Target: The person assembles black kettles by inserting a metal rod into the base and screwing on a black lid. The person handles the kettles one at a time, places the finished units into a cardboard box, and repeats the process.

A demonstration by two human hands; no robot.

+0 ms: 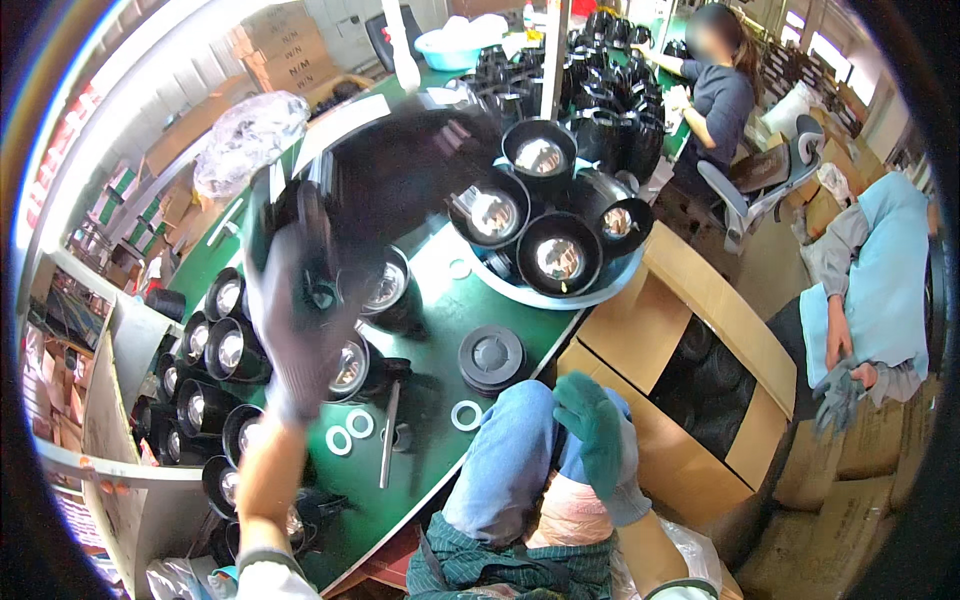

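The gloved fingers of my left hand [300, 325] bend around or against a dark, badly blurred object [410, 165]; the smear hides the contact, so I cannot tell whether they are clamped on it; the object shows over the desk [435, 455], reaching across toward the black vessels [560, 258] in a pale blue tub [575, 301]. My right hand [597, 435] sits over the jeans-clad lap [505, 465], its fingers loosely extended, nothing visible in them, well apart from the object; I judge the step in hand to be one-handed handling of that object; the next move, I think, calls for a sure hold and care around the crowded vessels. Farther out I see white rings [466, 416], a metal rod [388, 440] and stacked black discs [491, 357]; beyond the desk's edge stands an open cardboard box [630, 352].
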